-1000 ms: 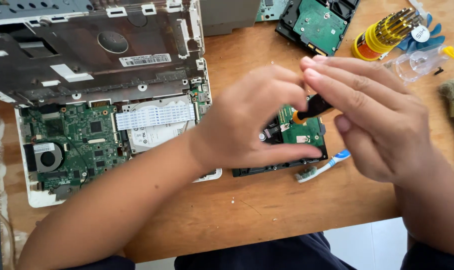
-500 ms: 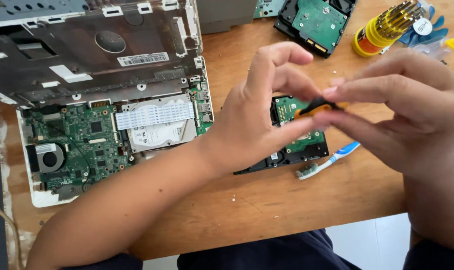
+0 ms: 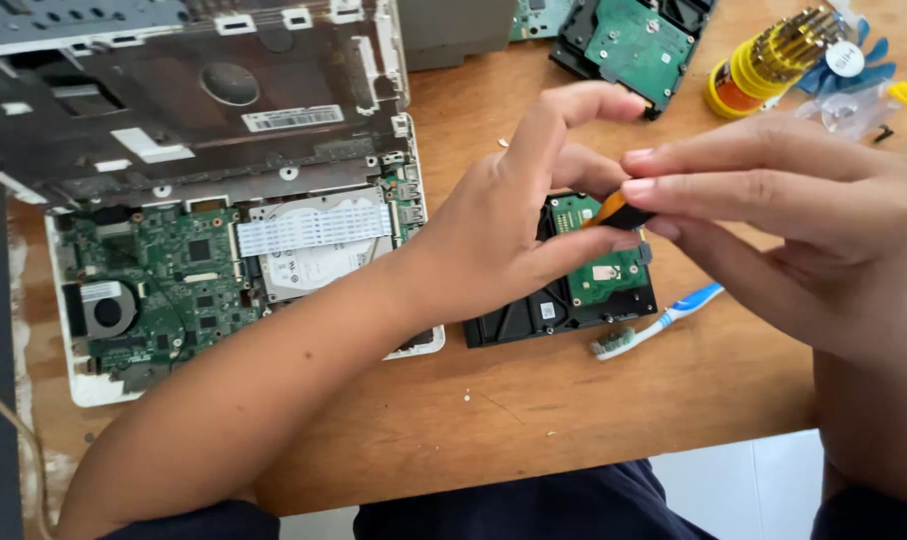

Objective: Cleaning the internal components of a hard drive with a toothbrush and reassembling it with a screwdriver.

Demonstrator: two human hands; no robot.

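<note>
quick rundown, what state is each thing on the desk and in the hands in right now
left hand: pinching the screwdriver
right hand: pinching the screwdriver
screwdriver: held above the drive
hard drive: circuit board up
laptop: opened, motherboard exposed
toothbrush: lying flat
bit holder: on its side, bits in

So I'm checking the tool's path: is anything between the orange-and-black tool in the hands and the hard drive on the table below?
Nothing visible. The orange-and-black tool, pinched by the left hand and right hand, hangs over the hard drive; the toothbrush lies beside it.
</note>
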